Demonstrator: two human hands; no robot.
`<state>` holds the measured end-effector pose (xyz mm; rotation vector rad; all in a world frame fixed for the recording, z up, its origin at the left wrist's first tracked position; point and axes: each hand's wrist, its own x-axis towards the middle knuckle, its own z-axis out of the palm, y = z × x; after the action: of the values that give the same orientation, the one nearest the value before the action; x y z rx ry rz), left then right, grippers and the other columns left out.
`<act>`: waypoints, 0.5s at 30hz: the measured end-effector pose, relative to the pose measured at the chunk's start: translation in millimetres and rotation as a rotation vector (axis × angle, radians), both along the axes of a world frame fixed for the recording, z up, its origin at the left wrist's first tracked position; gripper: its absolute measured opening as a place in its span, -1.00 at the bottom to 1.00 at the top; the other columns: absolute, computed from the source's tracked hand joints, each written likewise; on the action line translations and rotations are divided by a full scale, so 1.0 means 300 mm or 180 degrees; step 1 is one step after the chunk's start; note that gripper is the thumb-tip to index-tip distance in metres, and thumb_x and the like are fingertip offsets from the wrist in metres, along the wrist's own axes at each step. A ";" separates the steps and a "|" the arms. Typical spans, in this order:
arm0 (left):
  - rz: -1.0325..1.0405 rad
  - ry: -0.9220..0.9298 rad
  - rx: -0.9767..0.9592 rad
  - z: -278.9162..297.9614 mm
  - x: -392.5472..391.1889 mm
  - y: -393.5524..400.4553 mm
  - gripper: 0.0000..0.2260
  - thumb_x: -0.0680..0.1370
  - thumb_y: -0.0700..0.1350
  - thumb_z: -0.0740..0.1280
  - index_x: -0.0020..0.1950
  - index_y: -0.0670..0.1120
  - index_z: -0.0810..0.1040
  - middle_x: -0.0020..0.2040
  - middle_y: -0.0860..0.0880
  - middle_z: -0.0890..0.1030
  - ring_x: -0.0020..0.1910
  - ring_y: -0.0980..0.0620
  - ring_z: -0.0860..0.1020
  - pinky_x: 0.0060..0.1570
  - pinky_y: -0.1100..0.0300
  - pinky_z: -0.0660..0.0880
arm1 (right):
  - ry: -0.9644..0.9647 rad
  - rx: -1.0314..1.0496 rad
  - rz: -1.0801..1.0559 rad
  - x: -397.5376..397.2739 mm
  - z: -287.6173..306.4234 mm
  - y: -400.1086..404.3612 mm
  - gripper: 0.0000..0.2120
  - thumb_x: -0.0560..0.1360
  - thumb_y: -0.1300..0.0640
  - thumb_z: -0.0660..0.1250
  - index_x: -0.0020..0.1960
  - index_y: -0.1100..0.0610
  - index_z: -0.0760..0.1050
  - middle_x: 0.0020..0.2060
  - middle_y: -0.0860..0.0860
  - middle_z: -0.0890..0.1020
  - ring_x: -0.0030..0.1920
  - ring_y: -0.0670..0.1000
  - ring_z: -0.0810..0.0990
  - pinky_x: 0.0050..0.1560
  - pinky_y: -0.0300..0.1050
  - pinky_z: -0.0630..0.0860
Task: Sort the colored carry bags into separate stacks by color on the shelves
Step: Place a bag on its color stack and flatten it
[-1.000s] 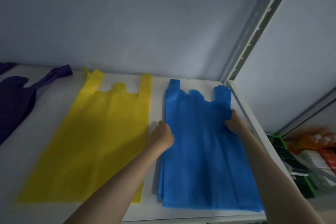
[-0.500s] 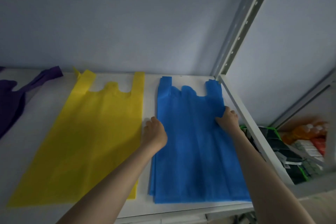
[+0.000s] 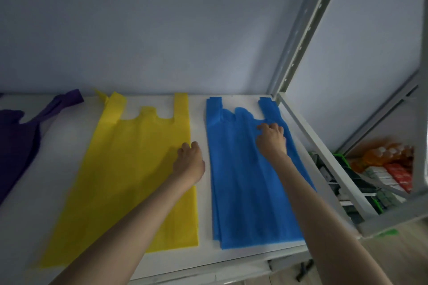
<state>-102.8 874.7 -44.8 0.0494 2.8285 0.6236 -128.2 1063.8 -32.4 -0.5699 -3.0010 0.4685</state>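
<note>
Right grip [image 3: 271, 137] curled, pressing blue bags [image 3: 250, 180]; left grip [image 3: 188, 159] curled on yellow bags [image 3: 129, 169].

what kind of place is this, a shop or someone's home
Probably a shop stockroom or storage area, though that is a guess. The white shelf hangs on a perforated metal upright, flat carry bags lie sorted by color (blue stack), and packaged goods fill the neighboring rack.
</note>
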 end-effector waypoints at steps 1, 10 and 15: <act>-0.0056 0.0039 -0.0065 0.003 -0.006 -0.041 -0.68 0.61 -0.23 0.13 0.37 -0.22 0.27 0.34 -0.20 0.30 0.35 -0.17 0.31 0.24 0.06 0.36 | 0.0035 -0.0066 0.0150 -0.001 0.004 -0.051 -0.61 0.55 0.27 0.11 0.37 0.13 0.36 0.32 0.16 0.36 0.36 0.16 0.26 0.31 0.04 0.28; -0.0115 0.0433 -0.0596 0.047 0.000 -0.634 -0.68 0.61 -0.19 0.15 0.36 -0.19 0.32 0.31 -0.19 0.35 0.34 -0.18 0.33 0.24 -0.01 0.38 | 0.0205 -0.0373 0.0891 -0.023 0.025 -0.676 -0.65 0.55 0.26 0.14 0.31 0.13 0.45 0.28 0.17 0.41 0.33 0.17 0.33 0.26 0.00 0.35; 0.0557 0.0474 -0.0490 0.084 0.023 -1.044 -0.69 0.62 -0.21 0.13 0.36 -0.22 0.32 0.31 -0.20 0.36 0.30 -0.17 0.36 0.17 0.02 0.44 | 0.0221 -0.0518 0.1343 -0.069 0.045 -1.086 -0.65 0.56 0.26 0.15 0.31 0.11 0.44 0.28 0.18 0.39 0.34 0.18 0.34 0.30 -0.06 0.30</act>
<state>-95.9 561.5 -19.7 -0.1886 3.0391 0.4517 -148.8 738.1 -18.8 0.0828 -3.0275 0.7411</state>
